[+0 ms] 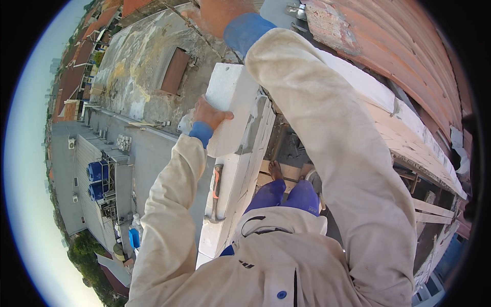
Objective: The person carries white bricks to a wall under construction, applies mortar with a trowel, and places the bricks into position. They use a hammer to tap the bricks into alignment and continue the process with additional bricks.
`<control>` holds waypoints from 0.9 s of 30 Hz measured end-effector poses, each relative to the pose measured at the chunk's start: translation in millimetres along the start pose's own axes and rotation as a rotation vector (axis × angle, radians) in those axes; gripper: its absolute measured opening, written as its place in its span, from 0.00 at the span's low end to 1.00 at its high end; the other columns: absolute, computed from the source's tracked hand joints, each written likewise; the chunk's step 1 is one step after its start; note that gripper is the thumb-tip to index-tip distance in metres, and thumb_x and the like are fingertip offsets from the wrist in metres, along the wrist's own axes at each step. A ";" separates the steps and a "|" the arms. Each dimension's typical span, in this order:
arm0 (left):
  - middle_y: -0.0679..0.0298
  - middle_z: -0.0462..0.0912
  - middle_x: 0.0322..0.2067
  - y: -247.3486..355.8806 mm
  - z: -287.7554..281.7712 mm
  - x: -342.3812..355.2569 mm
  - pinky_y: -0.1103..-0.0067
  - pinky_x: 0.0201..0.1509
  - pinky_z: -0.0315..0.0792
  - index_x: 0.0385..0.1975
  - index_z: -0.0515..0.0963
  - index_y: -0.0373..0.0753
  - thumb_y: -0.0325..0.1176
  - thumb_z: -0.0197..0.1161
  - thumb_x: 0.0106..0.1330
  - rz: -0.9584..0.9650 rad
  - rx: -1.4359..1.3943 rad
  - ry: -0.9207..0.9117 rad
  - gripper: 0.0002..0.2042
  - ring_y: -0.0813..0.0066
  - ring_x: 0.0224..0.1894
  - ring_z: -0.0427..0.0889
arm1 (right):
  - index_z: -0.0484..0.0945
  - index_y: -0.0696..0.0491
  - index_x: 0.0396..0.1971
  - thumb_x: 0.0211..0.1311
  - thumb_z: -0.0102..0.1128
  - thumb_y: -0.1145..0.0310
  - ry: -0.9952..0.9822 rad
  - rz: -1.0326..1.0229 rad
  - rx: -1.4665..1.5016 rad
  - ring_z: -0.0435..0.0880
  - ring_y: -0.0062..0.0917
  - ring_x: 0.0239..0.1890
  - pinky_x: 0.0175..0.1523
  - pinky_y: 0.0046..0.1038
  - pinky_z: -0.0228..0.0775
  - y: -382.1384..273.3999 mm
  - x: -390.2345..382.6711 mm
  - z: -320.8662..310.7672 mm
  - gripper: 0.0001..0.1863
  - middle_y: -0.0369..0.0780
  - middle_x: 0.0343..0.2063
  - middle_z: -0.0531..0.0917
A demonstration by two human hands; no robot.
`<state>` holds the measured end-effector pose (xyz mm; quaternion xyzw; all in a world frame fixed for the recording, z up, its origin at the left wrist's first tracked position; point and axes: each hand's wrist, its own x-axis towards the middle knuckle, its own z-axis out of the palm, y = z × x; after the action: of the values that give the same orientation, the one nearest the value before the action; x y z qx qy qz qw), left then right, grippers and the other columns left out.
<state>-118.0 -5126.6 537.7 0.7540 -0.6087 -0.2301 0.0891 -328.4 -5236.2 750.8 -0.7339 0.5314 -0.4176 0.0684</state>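
A white lightweight concrete block [228, 110] rests on the top of a narrow block wall [225, 174]. My left hand [208, 113] grips its outer left side, with the thumb laid over the near face. Grey mortar shows beside the block. At the upper edge of the picture, my right hand [220, 14] reaches past the block's far end, close to a thin rod or cord [202, 37]. Its fingers are blurred and partly cut off, so their grasp is unclear. A hammer [216, 190] with an orange and black handle lies on the wall nearer me.
My bare feet [276, 170] stand on boards right of the wall. The wall's left side drops toward lower roofs and blue tanks [97, 171]. A weathered concrete surface [138, 66] lies beyond. To the right are a pale ledge [404, 128] and reddish corrugated roofing [409, 56].
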 end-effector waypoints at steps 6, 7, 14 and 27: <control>0.40 0.72 0.63 3.6 8.3 -2.7 0.62 0.71 0.69 0.69 0.58 0.26 0.46 0.85 0.34 -0.060 0.010 -0.012 0.60 0.42 0.66 0.72 | 0.87 0.51 0.35 0.62 0.61 0.67 0.019 -0.024 0.009 0.88 0.47 0.46 0.53 0.46 0.79 9.5 22.5 -1.7 0.08 0.51 0.37 0.88; 0.40 0.73 0.62 4.4 10.8 -2.0 0.63 0.71 0.69 0.68 0.61 0.26 0.45 0.85 0.33 -0.078 0.001 -0.011 0.59 0.44 0.66 0.73 | 0.88 0.52 0.34 0.62 0.61 0.67 0.019 -0.014 0.035 0.88 0.47 0.46 0.53 0.46 0.79 12.7 26.1 -1.5 0.08 0.50 0.37 0.89; 0.44 0.70 0.66 1.9 27.9 5.6 0.58 0.72 0.67 0.73 0.55 0.30 0.48 0.84 0.36 -0.103 0.070 -0.050 0.62 0.43 0.69 0.69 | 0.89 0.53 0.33 0.61 0.63 0.65 0.074 -0.263 -0.156 0.88 0.46 0.44 0.52 0.46 0.79 24.6 42.8 2.3 0.09 0.49 0.36 0.89; 0.46 0.68 0.67 -8.9 65.1 8.3 0.59 0.74 0.65 0.72 0.56 0.34 0.46 0.85 0.40 -0.143 0.067 -0.081 0.58 0.46 0.71 0.66 | 0.89 0.54 0.36 0.63 0.64 0.62 0.033 -0.301 -0.162 0.88 0.46 0.45 0.52 0.45 0.79 24.5 49.5 3.2 0.11 0.49 0.37 0.89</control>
<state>-138.5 -5122.9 474.8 0.7881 -0.5639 -0.2458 0.0222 -339.7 -5289.2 762.1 -0.8014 0.4484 -0.3908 -0.0631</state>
